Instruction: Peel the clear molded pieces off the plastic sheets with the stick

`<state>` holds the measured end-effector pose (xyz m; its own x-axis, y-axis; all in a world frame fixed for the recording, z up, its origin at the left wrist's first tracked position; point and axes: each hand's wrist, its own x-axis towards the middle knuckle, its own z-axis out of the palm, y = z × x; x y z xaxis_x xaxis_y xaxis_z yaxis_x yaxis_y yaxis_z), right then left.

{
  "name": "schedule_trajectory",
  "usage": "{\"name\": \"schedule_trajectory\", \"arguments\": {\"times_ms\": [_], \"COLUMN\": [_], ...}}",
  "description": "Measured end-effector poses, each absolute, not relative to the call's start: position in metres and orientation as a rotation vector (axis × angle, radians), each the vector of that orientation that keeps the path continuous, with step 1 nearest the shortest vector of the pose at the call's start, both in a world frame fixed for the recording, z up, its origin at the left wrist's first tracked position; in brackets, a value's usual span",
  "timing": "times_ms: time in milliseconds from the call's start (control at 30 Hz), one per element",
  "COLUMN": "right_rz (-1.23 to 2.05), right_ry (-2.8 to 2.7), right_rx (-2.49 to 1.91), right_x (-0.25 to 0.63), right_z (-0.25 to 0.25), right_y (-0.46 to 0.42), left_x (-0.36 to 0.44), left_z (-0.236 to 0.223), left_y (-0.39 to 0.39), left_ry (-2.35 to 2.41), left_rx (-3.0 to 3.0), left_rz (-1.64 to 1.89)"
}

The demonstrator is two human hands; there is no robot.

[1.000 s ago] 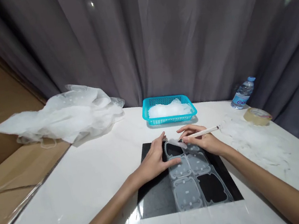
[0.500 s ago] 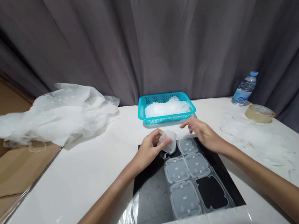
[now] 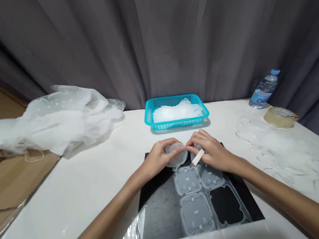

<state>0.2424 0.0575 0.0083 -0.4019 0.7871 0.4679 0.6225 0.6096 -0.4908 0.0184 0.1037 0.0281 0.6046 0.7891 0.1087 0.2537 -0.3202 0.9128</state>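
In the head view, my forearms angle in over the tabletop [image 3: 94,167], and my left hand [image 3: 160,158] is closed on a translucent plastic piece [image 3: 180,159], thumb on its near side, above the black mat's [image 3: 159,213] far edge. My right hand [image 3: 209,150], fingers bent, is clamped round a white pen [image 3: 198,157] slanting toward me, fingertips at the piece's right side; whether they touch it I can't tell. The blue basket [image 3: 175,123] sits beyond, near the tabletop's far edge.

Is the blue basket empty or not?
Not empty: a filmy white heap lies inside the blue basket, covering most of its bottom.
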Motion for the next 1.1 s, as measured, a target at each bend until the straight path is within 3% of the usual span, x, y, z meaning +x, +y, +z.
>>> {"name": "schedule_trajectory", "arguments": {"times_ms": [133,300,433,833,1100], "right_rz": [-0.075,-0.158,-0.075,0.413,0.438], "right_ry": [-2.298,-2.347,-2.338,-2.212,-2.195], "right_rx": [-1.104,-1.083,-1.083,-1.218,-1.079], "right_x": [0.238,0.234,0.242,0.238,0.234], "right_z": [0.006,0.003,0.005,0.020,0.020], "right_y": [0.054,0.051,0.049,0.059,0.057], "left_x": [0.022,0.015,-0.001,0.001,0.002], "left_z": [0.025,0.009,0.006,0.041,0.042], "left_y": [0.102,0.117,0.130,0.108,0.102], "left_ry": [0.893,1.083,1.173,0.994,0.935], "left_rx": [1.793,1.590,1.451,1.414,1.516], "left_rz": [0.755,0.991,1.061,0.752,0.706]}}
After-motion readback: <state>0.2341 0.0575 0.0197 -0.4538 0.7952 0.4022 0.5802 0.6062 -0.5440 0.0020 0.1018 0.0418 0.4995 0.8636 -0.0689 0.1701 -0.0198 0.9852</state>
